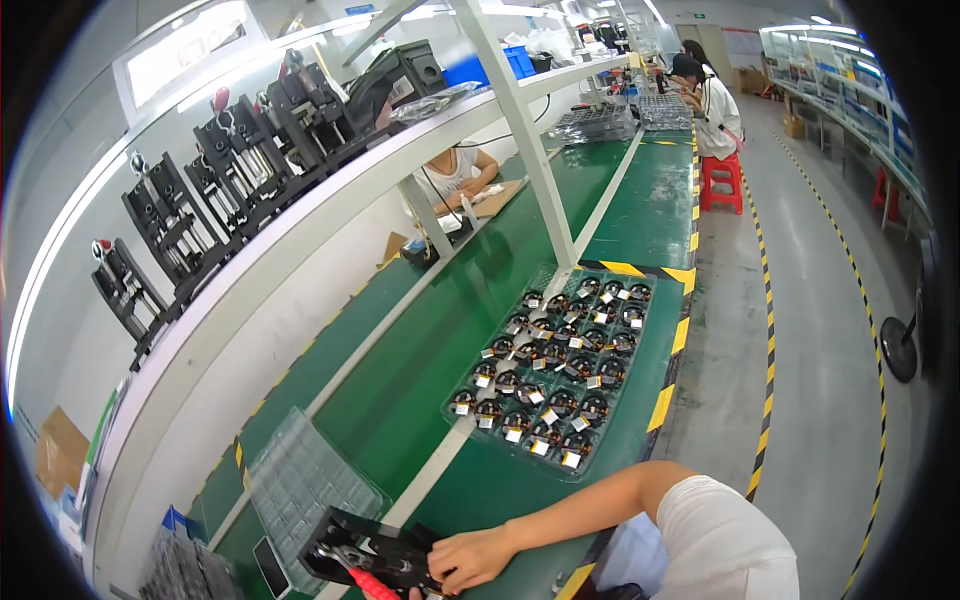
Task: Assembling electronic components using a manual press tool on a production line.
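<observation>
Black toggle-clamp fixture under the right hand at the near edge of the bench

The toggle-clamp fixture (385, 550) is a matte black, blocky assembly with an upright plate at its left end. Bright metal linkage sits across its middle, and from that a glossy red grip (372, 584) slants down toward the lower edge of the view.

Counted from large to small: one long green bench (480, 490) runs away from the wearer, with one white shelf (350, 180) raised along it. Three other people are clearly seen, one across the bench (455, 180) and two farther along it. One clear tray filled with round dark units (562, 403) lies ahead; the units, bearing white labels, number more than twenty, too crowded for an exact count. One empty clear tray (310, 480) lies to the left, near a stack of trays (185, 572). At least five similar black clamps (172, 215) line the shelf. One phone (271, 567) lies just left of the fixture.

The fixture is at the bottom of the view, directly left of the right hand (470, 562), whose bent fingers close narrowly on its right end. The left hand is cut off by the lower edge; I cannot tell whether it grips anything.
</observation>
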Demonstrator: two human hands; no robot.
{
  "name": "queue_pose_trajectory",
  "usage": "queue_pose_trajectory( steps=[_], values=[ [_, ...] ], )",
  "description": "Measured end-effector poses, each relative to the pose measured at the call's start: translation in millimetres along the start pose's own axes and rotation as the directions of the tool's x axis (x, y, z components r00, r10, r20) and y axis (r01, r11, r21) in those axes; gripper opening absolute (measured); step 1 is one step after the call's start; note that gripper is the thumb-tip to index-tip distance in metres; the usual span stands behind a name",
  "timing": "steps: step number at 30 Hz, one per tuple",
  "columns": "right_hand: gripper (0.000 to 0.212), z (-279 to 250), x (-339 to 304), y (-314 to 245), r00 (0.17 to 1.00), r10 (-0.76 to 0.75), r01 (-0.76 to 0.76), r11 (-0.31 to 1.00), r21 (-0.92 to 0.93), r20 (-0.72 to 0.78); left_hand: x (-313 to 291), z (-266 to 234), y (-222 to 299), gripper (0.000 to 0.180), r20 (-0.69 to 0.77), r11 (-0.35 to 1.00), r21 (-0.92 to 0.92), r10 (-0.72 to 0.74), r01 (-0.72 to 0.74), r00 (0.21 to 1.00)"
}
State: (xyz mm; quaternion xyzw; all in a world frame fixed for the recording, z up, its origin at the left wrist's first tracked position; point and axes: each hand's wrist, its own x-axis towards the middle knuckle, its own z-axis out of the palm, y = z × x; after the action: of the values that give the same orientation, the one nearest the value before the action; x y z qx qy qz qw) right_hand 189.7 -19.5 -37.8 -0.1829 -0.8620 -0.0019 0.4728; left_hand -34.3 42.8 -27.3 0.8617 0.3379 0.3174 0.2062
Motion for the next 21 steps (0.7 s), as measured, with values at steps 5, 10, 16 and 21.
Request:
queue_pose_trajectory(
  steps=[5,10,16,21],
  values=[
    [0.011,1,1,6,1.0,-0.005,0.005,1.0,-0.015,-0.03,9,-2,-1,0.096,0.077,0.968,-0.202,-0.136,0.149,0.988],
    [0.013,3,6,10,1.0,0.015,-0.014,1.0,0.015,-0.017,5,0,-12,0.071,-0.055,0.966,-0.22,-0.15,0.134,0.987],
    [0.012,4,2,5,0.999,0.032,-0.031,0.999,0.007,-0.035,3,-8,2,0.064,-0.021,0.977,-0.137,-0.168,0.164,0.985],
    [0.011,5,-1,1,0.998,0.046,-0.046,0.999,0.0,-0.034,-4,-1,-9,0.053,0.011,0.957,-0.216,-0.198,0.196,0.98]
  ],
)
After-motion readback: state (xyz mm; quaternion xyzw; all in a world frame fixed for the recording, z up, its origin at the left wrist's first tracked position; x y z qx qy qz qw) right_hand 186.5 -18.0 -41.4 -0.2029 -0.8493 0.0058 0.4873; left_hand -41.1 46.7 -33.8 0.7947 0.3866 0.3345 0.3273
